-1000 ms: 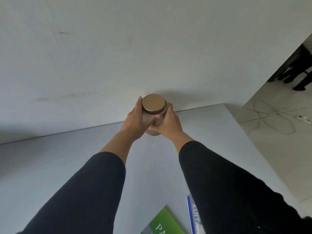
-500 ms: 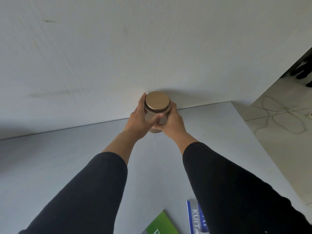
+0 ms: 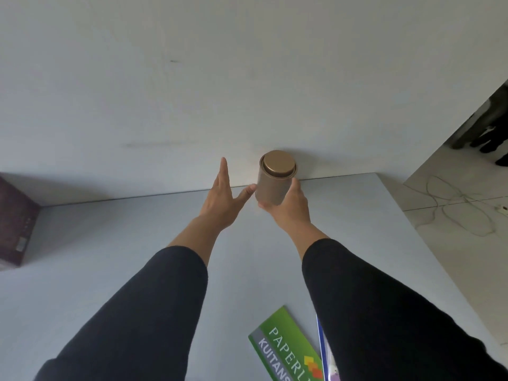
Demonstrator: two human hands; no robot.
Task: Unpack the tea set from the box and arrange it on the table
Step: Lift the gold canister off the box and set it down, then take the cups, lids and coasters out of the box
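My right hand (image 3: 288,209) grips the bronze tea canister (image 3: 275,178) from below and behind, fingers wrapped around its lower body, thumb up the right side. Canister is upright, lid (image 3: 278,163) on, at the far edge of the grey table (image 3: 110,257) close to the white wall (image 3: 192,78); can't tell if its base touches the tabletop since my hand hides it. My left hand (image 3: 222,200) is spread flat with fingers extended, holding nothing, just beside the canister on its left; thumb tip nearly at the canister wall, contact unclear. Both forearms in black sleeves (image 3: 154,306). Dark maroon box (image 3: 15,224) sits at the far left of the table, well apart from the canister. Green booklet (image 3: 286,350) lies near the table's near edge, a blue-edged one (image 3: 321,350) just beside it, partly under my right sleeve. Cable (image 3: 453,204) on the floor at right
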